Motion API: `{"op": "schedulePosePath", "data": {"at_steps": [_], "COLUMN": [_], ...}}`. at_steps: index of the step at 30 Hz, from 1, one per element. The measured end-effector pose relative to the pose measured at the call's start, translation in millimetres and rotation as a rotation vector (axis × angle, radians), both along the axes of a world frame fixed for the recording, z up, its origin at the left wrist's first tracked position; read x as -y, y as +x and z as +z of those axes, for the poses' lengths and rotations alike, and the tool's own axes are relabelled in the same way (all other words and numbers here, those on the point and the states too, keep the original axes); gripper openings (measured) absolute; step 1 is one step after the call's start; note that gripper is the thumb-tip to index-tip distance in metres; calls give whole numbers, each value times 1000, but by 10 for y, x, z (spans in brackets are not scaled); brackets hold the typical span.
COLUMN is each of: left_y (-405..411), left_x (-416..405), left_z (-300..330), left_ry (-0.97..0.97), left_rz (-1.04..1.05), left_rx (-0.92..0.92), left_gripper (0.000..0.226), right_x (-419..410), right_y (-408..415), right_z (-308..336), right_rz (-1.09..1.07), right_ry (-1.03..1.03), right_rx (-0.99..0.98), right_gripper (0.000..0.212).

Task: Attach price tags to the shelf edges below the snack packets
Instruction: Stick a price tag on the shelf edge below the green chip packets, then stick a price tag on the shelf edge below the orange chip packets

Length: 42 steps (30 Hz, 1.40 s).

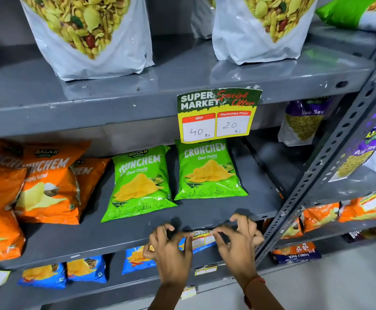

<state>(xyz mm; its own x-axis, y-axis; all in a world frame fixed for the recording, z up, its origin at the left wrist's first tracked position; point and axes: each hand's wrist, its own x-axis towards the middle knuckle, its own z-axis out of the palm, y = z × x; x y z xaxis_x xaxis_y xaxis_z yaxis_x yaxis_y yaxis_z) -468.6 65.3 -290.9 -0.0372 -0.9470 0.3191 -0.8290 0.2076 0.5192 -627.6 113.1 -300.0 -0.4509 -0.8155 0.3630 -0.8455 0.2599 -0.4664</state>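
Note:
A small price tag (pixel 201 238) lies against the front edge of the grey middle shelf (pixel 106 242), below two green Crunchem packets (pixel 207 173). My left hand (pixel 171 249) pinches the tag's left end and my right hand (pixel 238 238) pinches its right end, fingers curled over the shelf edge. The tag is partly hidden by my fingers. A larger yellow and green price tag (pixel 218 115) marked 40 and 20 hangs from the edge of the shelf above.
Orange Crunchem packets (pixel 46 186) fill the left of the middle shelf. White namkeen bags (pixel 88 36) stand on the top shelf. Blue packets (pixel 86 268) lie on the lower shelf, with small tags (pixel 206 270) on its edge. A perforated grey upright (pixel 330 153) rises at right.

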Motion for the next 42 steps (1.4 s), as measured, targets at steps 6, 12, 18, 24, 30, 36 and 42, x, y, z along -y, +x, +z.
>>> {"op": "schedulePosePath", "data": {"at_steps": [6,12,18,24,30,36,42], "left_y": [-6,41,400,1198,2578,3970,4695], "left_x": [72,83,9,5,87,361,810], "left_z": [-65,-82,-107,38,-130,-441,-401], "left_ry": [-7,-19,29,59,183,321,291], "left_rz": [23,65,126,399,784,806,637], "left_rx": [-13,-21,-103,-386,-852,-870,-817], "left_gripper": [26,27,19,29,53,62,47], "right_x": [98,119,53,353,759,1104,1537], "right_y": [29,-50,38,907,2716,4370,5006], "right_z": [12,34,107,480,807,820,565], "right_rz": [6,-52,-191,14,481,777,732], "right_ry": [13,25,-103,-272,-221,-3,87], "right_rx": [-11,21,98,51,-26,-388,-447], "right_gripper": [5,25,22,39,29,67,44]}}
